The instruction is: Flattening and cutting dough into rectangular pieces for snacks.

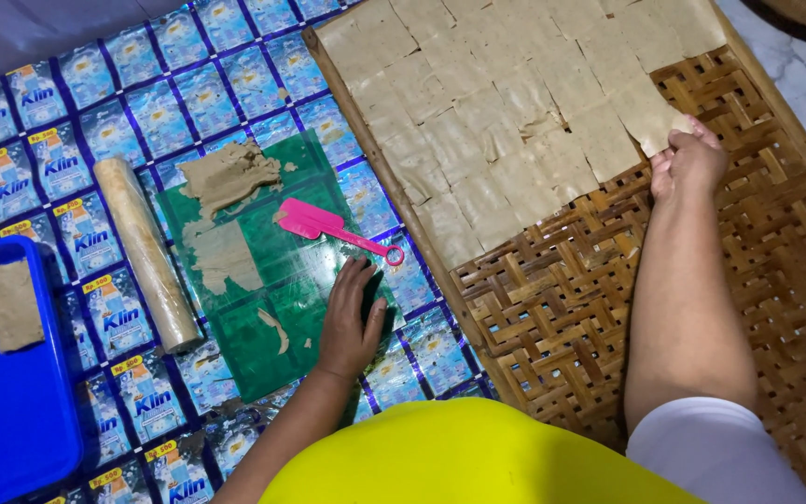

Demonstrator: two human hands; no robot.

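Note:
My right hand (689, 161) is on the woven bamboo tray (562, 308), its fingers pinching the edge of a thin beige dough square (650, 112) at the end of a row. Many such squares (496, 103) cover the tray's far part, edges overlapping. My left hand (351, 322) lies flat, fingers apart, on the green plastic sheet (277, 308) and holds nothing. On that sheet lie dough scraps (226, 177) and a pink plastic scraper (314, 222), just beyond my left fingertips.
A dough-coated rolling pin (146, 252) lies left of the green sheet. A blue tray (6, 401) at the left edge holds beige dough pieces (13, 303). A mat of blue sachet packaging (142, 103) covers the floor. My yellow shirt (459, 457) fills the bottom.

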